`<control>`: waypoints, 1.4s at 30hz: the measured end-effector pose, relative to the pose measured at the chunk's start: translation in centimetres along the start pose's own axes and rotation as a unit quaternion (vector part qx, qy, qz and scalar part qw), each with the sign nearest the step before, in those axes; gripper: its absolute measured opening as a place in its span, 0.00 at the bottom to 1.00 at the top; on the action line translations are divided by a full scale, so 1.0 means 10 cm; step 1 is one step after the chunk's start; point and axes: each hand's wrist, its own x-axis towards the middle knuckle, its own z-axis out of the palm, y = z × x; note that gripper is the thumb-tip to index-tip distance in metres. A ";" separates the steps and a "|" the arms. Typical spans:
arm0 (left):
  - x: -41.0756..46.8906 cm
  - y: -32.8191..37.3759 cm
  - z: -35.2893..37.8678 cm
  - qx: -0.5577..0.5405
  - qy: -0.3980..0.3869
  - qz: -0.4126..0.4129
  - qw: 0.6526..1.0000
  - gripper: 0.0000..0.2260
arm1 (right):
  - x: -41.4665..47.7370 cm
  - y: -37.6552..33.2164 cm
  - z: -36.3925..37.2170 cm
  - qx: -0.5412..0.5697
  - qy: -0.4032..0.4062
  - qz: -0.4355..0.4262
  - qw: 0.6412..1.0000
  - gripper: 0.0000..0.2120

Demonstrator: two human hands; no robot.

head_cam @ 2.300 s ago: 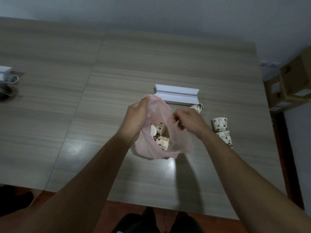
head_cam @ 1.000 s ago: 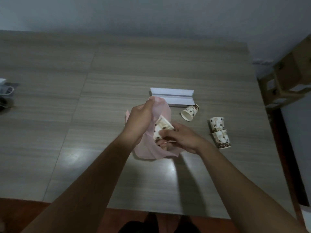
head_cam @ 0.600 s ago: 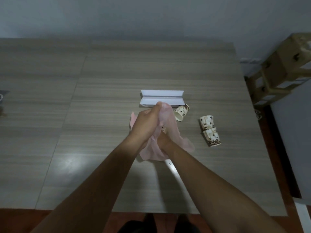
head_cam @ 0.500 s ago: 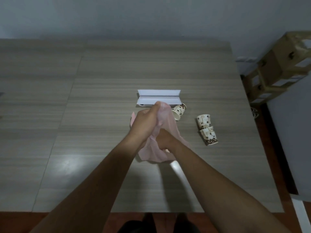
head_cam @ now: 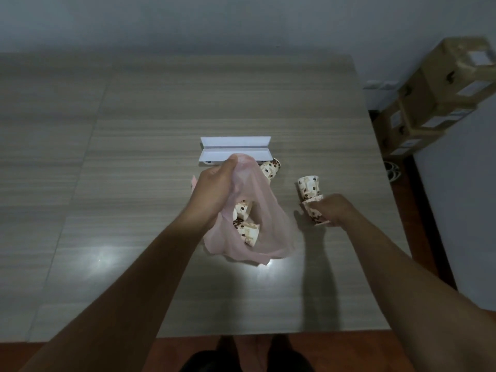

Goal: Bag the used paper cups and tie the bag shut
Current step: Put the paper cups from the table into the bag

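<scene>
A thin pink plastic bag [head_cam: 271, 232] rests on the table at the centre, held up at its rim by my left hand [head_cam: 217, 189]. Through the bag's side show at least two paper cups with a brown bean print [head_cam: 248, 226]. My right hand [head_cam: 332, 209] is to the right of the bag, closed around a lying cup [head_cam: 312, 212]. Another cup [head_cam: 308, 186] stands just behind it. A third loose cup [head_cam: 271, 167] lies on its side behind the bag.
A long white open box [head_cam: 236, 149] lies behind the bag. The wooden table [head_cam: 150, 146] ends at its right edge close to the cups. Stacked cardboard boxes [head_cam: 434, 95] stand on the floor at the far right.
My right hand came out of the bag, leaving a cup inside, and moved right onto the lying cup. My left hand kept its hold on the bag's rim.
</scene>
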 end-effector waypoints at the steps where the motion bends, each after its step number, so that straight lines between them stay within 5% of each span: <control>1: 0.00 -0.03 0.00 -0.001 -0.003 0.003 1.000 0.22 | 0.07 0.11 0.05 -0.035 0.018 0.000 0.999 0.24; 4: -0.02 -0.11 0.02 -0.001 -0.014 0.009 1.000 0.20 | 0.19 0.36 0.23 -0.056 0.065 -0.011 0.996 0.32; 9: -0.06 -0.17 0.02 -0.012 0.029 -0.016 0.999 0.20 | 0.33 0.56 0.39 -0.066 0.076 -0.023 0.995 0.32; 13: -0.05 -0.24 -0.02 -0.020 0.056 -0.024 0.998 0.19 | 0.27 0.65 0.36 -0.048 0.055 -0.036 0.997 0.21; 17: -0.05 -0.29 -0.05 -0.021 0.052 -0.025 0.998 0.19 | 0.01 0.68 0.23 0.059 -0.017 0.028 0.998 0.23; 20: -0.06 -0.25 -0.03 -0.021 0.052 -0.029 0.998 0.20 | -0.42 0.57 0.12 0.239 -0.134 0.045 0.961 0.20; 24: -0.04 -0.19 -0.02 -0.026 0.050 -0.026 0.998 0.19 | -0.97 0.34 0.06 0.407 -0.286 -0.048 0.866 0.17; 26: -0.03 -0.15 -0.02 -0.028 0.041 -0.009 0.999 0.19 | -1.09 0.23 0.16 0.382 -0.369 -0.093 0.842 0.23; 29: -0.03 -0.12 -0.02 -0.022 0.026 0.014 0.999 0.17 | -1.16 -0.04 0.46 0.277 -0.421 -0.127 0.855 0.21; 35: -0.01 -0.16 -0.01 0.009 -0.004 0.045 0.999 0.18 | -1.36 -0.82 1.08 0.169 -0.289 -0.164 0.928 0.15; 40: -0.03 -0.19 0.08 0.001 -0.004 0.016 1.000 0.22 | -1.43 -1.12 1.38 0.021 -0.222 -0.227 0.948 0.06; 42: -0.04 -0.15 0.13 0.001 0.002 0.005 1.000 0.23 | -1.43 -1.14 1.41 -0.039 -0.190 -0.248 0.949 0.10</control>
